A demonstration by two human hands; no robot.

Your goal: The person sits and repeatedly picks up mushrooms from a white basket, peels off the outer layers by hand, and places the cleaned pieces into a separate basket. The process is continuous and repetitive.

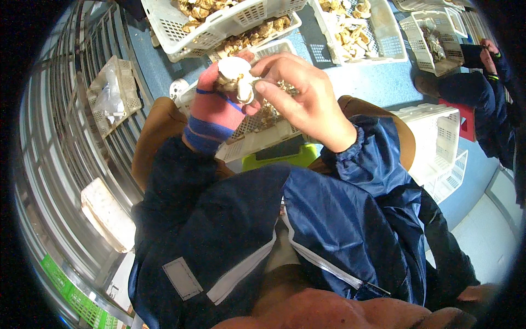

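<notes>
My left hand (212,112), in a pink covering with blue bands, is closed around a pale mushroom (234,70) with a broad white cap and smaller lobes below. From the other side my bare right hand (309,93) pinches at its edge, thumb and curled forefinger against it. Whether a small tool sits in those right fingers is hidden. Below both hands, between my knees, stands a white perforated crate (257,147) with mushroom pieces in it.
Ahead stand a white crate of brownish mushrooms (241,23) and another with paler pieces (397,49). A metal rack (60,159) runs along my left. White crates (438,137) stand on the right, near another person (466,93). Something bright green (296,156) lies between my legs.
</notes>
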